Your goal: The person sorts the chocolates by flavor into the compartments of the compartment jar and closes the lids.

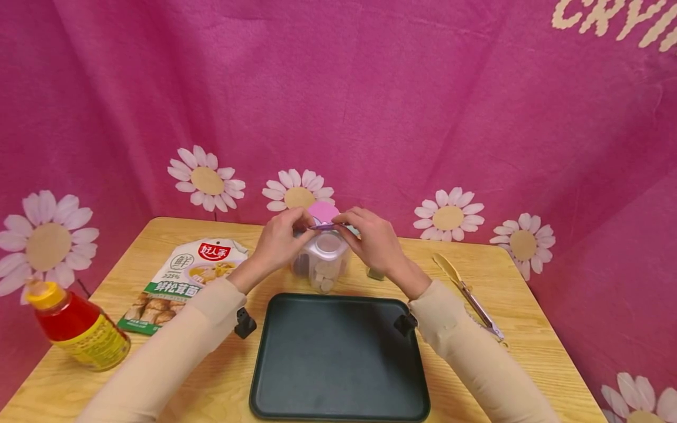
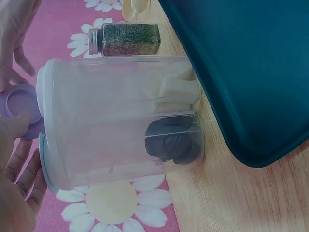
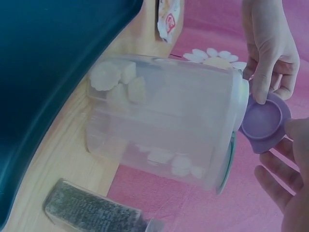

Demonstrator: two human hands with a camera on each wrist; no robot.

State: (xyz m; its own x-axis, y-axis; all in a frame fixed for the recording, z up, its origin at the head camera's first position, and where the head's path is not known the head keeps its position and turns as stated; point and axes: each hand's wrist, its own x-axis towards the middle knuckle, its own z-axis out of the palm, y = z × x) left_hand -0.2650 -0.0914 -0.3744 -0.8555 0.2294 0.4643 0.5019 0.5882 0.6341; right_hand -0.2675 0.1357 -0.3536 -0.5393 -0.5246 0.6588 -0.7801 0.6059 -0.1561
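Both hands pinch the edges of a small purple lid [image 3: 261, 119], the left hand [image 1: 277, 241] on one side and the right hand [image 1: 374, 242] on the other. In the head view it tilts nearly edge-on above a clear divided storage container [image 2: 101, 121]. The wrist views show the lid beside the container's top. Pale chunks [image 3: 136, 90] and dark pieces [image 2: 174, 140] lie at the bottom of separate compartments. A white lid [image 3: 241, 104] and a green lid [image 3: 227, 164] sit on its top. A pink lid [image 1: 323, 211] shows behind the hands.
A dark tray [image 1: 338, 358] lies in front of the container. At the left are a food packet [image 1: 182, 282] and a red sauce bottle [image 1: 79, 326]. Tongs [image 1: 468, 294] lie at the right. A seasoning jar [image 2: 126, 39] stands close beside the container.
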